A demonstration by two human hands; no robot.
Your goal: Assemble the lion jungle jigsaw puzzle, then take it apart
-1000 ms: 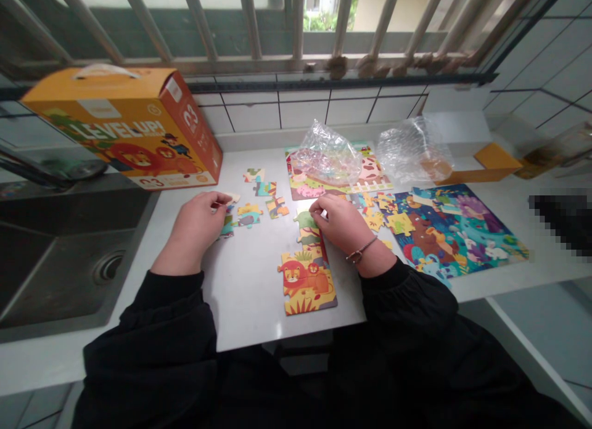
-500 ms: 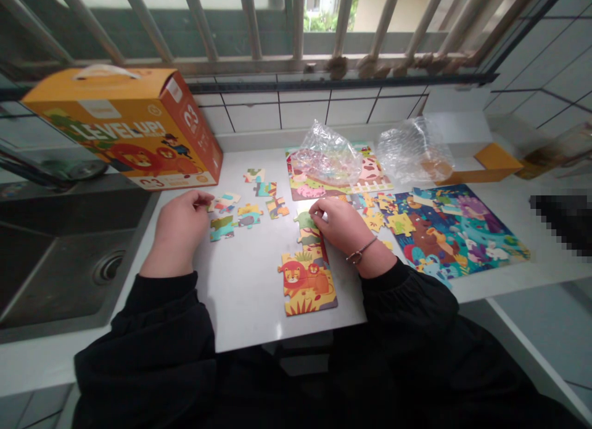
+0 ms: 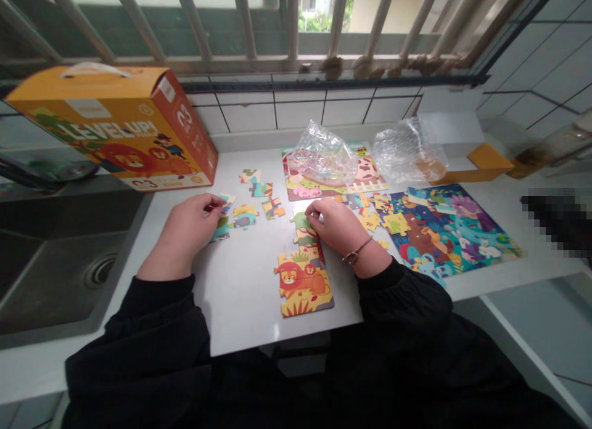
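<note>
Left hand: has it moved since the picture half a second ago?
Yes: judged against the orange box, the left hand has shifted rightward, toward the right hand.

ok so the lion puzzle section (image 3: 305,287) has red-orange lions on yellow, the box (image 3: 115,130) is orange with white lettering, and the bear puzzle (image 3: 456,232) is deep blue with purple and teal patches.

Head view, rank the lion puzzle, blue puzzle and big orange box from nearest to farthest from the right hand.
1. Lion puzzle: close by, on the left side of the right hand.
2. Blue puzzle: off to the right.
3. Big orange box: far left, toward the back.
</note>
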